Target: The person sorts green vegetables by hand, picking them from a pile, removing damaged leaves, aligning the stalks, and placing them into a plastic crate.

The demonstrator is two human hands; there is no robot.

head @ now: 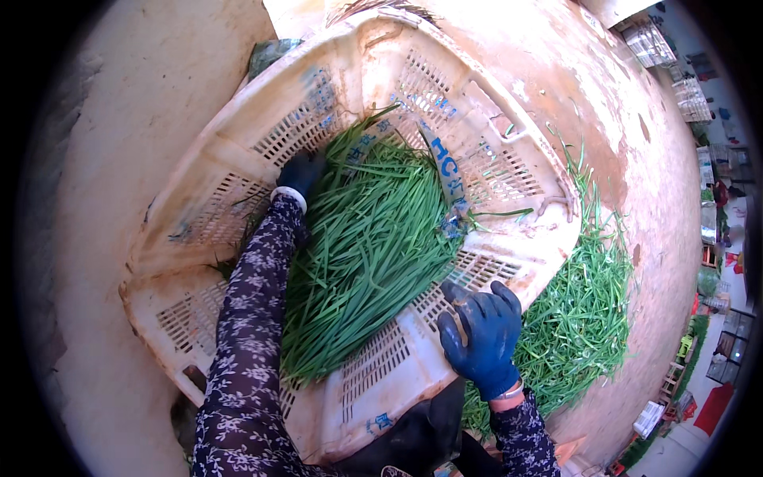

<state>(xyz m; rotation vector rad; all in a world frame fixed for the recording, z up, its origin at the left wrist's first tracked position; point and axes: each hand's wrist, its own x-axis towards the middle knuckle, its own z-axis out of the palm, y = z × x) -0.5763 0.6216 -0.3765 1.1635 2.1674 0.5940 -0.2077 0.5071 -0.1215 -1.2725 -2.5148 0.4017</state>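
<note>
A large, dirty white plastic crate (pixel 202 146) with slotted walls stands in front of me. Inside lies a thick bundle of long green leafy stalks (pixel 381 238), with a printed plastic strip (pixel 444 164) looped over its far end. My left hand (pixel 301 173), in a dark blue glove, reaches down between the bundle and the crate's left wall; its fingers are hidden. Over the crate's near right rim is my right hand (pixel 483 334), gloved in blue, with its fingers spread and curved and nothing in them.
A heap of loose green leaves (pixel 578 316) lies on the wet, stained concrete floor (pixel 596 113) right of the crate. A pale wall or ledge (pixel 119 197) runs along the left. Farther off at the right are several stacked crates (pixel 650 45) and a red cloth or mat (pixel 713 408).
</note>
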